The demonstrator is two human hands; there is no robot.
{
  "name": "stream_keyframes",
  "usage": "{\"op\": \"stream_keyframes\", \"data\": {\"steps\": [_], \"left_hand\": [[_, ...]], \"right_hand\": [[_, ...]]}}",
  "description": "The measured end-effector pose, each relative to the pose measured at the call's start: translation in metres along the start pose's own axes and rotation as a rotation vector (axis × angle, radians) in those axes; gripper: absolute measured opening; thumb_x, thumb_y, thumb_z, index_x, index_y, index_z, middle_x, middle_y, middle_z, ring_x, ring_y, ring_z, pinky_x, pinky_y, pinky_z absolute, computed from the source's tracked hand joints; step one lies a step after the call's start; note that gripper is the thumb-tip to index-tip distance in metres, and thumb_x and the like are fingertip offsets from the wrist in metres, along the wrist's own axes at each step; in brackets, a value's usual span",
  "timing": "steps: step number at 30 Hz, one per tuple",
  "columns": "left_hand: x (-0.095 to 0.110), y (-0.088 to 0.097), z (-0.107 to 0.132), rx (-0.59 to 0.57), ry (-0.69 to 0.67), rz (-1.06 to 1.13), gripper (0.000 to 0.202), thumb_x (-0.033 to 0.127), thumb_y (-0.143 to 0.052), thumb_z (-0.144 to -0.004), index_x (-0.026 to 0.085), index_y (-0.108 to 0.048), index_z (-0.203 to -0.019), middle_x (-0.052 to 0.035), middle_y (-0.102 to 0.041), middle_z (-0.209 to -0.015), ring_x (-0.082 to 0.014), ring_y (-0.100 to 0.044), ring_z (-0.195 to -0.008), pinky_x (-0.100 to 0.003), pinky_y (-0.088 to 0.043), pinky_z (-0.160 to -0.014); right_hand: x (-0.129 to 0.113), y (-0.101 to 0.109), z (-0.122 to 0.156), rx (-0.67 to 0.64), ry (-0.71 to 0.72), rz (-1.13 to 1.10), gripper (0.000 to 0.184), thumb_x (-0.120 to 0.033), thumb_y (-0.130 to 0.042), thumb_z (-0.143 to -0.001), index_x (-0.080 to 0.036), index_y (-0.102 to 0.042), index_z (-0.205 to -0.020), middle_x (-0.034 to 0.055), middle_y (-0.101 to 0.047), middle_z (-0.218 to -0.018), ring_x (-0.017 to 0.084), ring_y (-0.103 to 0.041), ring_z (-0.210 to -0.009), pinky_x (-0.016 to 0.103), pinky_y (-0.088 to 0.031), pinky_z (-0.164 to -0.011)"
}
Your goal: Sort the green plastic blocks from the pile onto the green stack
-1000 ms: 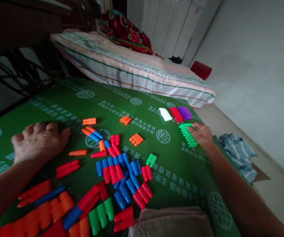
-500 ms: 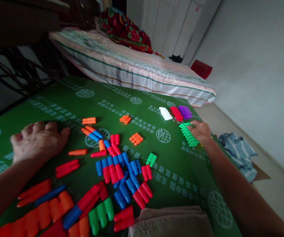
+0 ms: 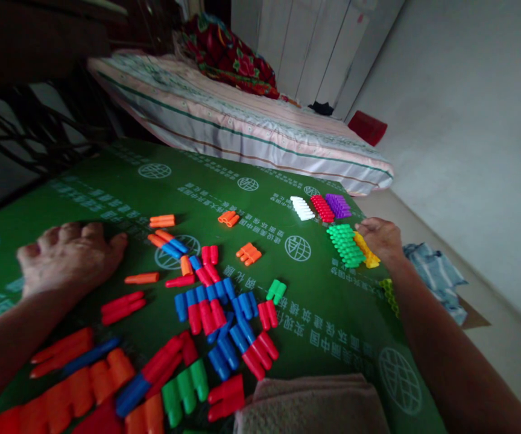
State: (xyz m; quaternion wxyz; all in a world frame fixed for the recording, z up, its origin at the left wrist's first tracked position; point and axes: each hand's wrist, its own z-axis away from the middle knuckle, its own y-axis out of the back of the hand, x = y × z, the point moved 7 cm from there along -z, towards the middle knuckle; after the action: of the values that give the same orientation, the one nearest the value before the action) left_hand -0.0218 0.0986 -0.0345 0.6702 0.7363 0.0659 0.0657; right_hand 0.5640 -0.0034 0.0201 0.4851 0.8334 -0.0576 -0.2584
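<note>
My left hand (image 3: 69,256) lies palm down on the green board (image 3: 260,199), fingers slightly bent and apart, holding nothing. At the right edge, the curled fingers of my right hand (image 3: 382,241) are at the far end of a yellow row of bullet-shaped toy blocks (image 3: 367,250), partly covered by them. Beside it is a green row (image 3: 346,246) of joined blocks. White (image 3: 302,208), red (image 3: 322,208) and purple (image 3: 337,206) rows lie just beyond. A yellow-green row (image 3: 390,296) is partly hidden by my right forearm.
Several loose and joined blue, red, orange and green blocks (image 3: 206,307) spread over the board's middle and near left. A folded brown cloth (image 3: 312,404) lies at the near edge. Past the board stands a bed (image 3: 242,132); a blue checked cloth (image 3: 432,277) is to the right.
My right hand has left the green row and shifted right to the yellow row, which now shows more. My left hand has stayed in place.
</note>
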Motion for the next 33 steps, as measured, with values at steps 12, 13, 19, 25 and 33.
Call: {"op": "stream_keyframes", "data": {"steps": [12, 13, 19, 25, 33], "left_hand": [[-0.001, 0.001, -0.001, -0.022, 0.01, 0.035, 0.077, 0.061, -0.012, -0.082, 0.008, -0.049, -0.124, -0.0247, -0.043, -0.134, -0.041, -0.035, -0.127, -0.06, -0.034, -0.1], [-0.001, 0.002, -0.001, -0.024, 0.009, 0.041, 0.077, 0.061, -0.012, -0.082, 0.008, -0.049, -0.124, -0.0252, -0.042, -0.134, -0.0413, -0.035, -0.127, -0.06, -0.034, -0.1], [0.0, 0.004, 0.0, -0.013, 0.002, 0.04, 0.08, 0.062, -0.01, -0.081, 0.007, -0.05, -0.123, -0.0255, -0.044, -0.133, -0.0414, -0.036, -0.126, -0.059, -0.034, -0.1], [0.0, 0.002, 0.0, -0.019, 0.0, 0.02, 0.079, 0.061, -0.01, -0.082, 0.007, -0.049, -0.124, -0.0251, -0.043, -0.134, -0.0411, -0.036, -0.127, -0.058, -0.034, -0.1], [0.0, 0.002, 0.0, -0.014, 0.003, 0.03, 0.078, 0.061, -0.01, -0.082, 0.007, -0.049, -0.123, -0.0254, -0.044, -0.133, -0.0419, -0.036, -0.126, -0.058, -0.035, -0.1]], "right_hand": [[0.008, 0.013, 0.028, -0.062, -0.094, -0.101, 0.03, -0.041, -0.057, -0.074, -0.018, -0.072, -0.087, 0.0081, -0.075, -0.083, 0.021, -0.068, -0.074, 0.031, -0.052, -0.07], [0.011, 0.012, 0.028, -0.077, -0.107, -0.076, 0.03, -0.04, -0.057, -0.075, -0.019, -0.072, -0.089, 0.0079, -0.075, -0.085, 0.021, -0.068, -0.076, 0.031, -0.052, -0.07], [0.014, -0.007, 0.026, -0.151, -0.106, 0.076, 0.035, -0.04, -0.06, -0.076, -0.02, -0.068, -0.103, 0.0059, -0.073, -0.091, 0.021, -0.067, -0.082, 0.029, -0.05, -0.071], [-0.003, -0.022, 0.02, -0.184, -0.097, 0.171, 0.055, -0.045, -0.062, -0.077, -0.02, -0.057, -0.125, 0.0091, -0.071, -0.107, 0.024, -0.066, -0.095, 0.031, -0.05, -0.078], [-0.021, -0.031, 0.014, -0.217, -0.057, 0.302, 0.063, -0.047, -0.059, -0.08, -0.016, -0.05, -0.134, 0.0132, -0.069, -0.111, 0.027, -0.065, -0.102, 0.034, -0.049, -0.081]]}}
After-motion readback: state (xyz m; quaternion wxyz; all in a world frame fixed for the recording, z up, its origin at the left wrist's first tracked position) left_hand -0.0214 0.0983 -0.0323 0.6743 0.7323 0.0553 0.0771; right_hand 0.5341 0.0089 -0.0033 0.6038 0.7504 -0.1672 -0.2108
